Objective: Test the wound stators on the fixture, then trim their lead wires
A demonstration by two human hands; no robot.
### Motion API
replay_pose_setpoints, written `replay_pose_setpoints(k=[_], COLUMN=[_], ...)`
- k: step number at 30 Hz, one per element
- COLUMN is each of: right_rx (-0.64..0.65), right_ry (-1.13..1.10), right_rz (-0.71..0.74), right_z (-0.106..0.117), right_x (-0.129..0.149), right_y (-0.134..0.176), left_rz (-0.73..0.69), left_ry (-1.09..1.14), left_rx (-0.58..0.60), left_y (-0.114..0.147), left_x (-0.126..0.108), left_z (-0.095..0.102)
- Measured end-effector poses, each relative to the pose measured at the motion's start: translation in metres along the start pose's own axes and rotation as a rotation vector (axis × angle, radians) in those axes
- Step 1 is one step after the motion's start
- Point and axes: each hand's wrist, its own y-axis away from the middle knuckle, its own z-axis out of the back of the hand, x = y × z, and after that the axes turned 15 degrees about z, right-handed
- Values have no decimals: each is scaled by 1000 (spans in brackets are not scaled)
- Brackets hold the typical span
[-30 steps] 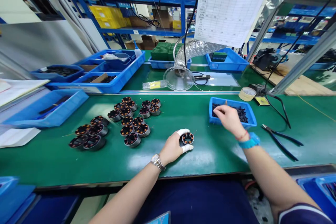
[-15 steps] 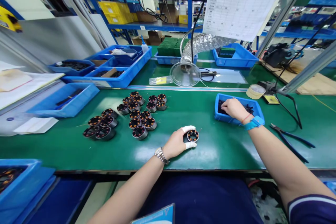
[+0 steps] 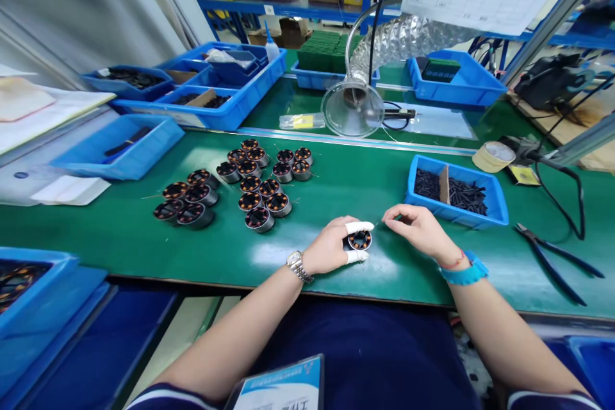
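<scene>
My left hand [image 3: 331,246], with white covers on its thumb and a finger, grips a motor stator [image 3: 360,240], a round metal ring with copper windings, on the green bench [image 3: 317,275]. Just right of it, my right hand [image 3: 416,229] is closed in a pinch near a thin wire end at the stator. Whatever sits between those fingertips is too small to make out. Behind the right hand, a blue bin [image 3: 502,211] with a cardboard divider holds short black tubes [image 3: 466,195]. More stators [image 3: 259,219] stand in groups to the left.
Pliers [image 3: 552,259] lie at the right, near a tape roll [image 3: 493,157]. A clear funnel [image 3: 353,112] on a foil duct hangs at the back. Blue trays [image 3: 118,163] line the left side. A bin [image 3: 52,262] of parts is at the lower left.
My right hand has left the blue bin of black tubes and come left, close to the stator. My left hand keeps its grip on the stator. The view has tilted downward.
</scene>
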Motion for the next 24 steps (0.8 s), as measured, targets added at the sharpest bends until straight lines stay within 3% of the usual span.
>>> replay_pose_setpoints(k=[24], right_rx=[31], right_ry=[-15], right_rz=[-20], right_z=[1], right_x=[3], right_y=[-4], left_rz=[3], left_ry=[-10], left_rx=[-1], left_y=[0], left_x=[-3], left_z=[1])
